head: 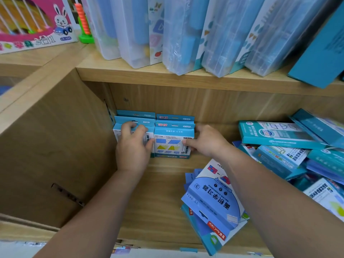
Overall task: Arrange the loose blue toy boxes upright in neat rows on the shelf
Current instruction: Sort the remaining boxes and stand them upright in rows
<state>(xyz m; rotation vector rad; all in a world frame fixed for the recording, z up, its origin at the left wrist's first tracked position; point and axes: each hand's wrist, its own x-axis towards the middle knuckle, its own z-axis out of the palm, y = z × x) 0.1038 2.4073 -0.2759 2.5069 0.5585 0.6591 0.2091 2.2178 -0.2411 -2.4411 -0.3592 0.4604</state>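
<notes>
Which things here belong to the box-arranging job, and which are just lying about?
Job: left hand, gripping left front box; right hand, pinching shapes box; back-row boxes; loose blue pile; front stack; lower shelf.
Lying about: clear cases; pink rabbit box; bead toy; teal box above.

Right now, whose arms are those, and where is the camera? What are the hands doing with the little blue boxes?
There is no machine here. A person wears one camera on the head, so you see their own two arms reaching out. The left hand curls its fingers over one upright blue box, and the right hand pinches the side of the shapes box next to it. Behind them stand two more boxes, making rows on the wooden shelf. On the right lies a messy pile of blue boxes, and a small stack lies flat in front. On the shelf above stand clear plastic cases.
</notes>
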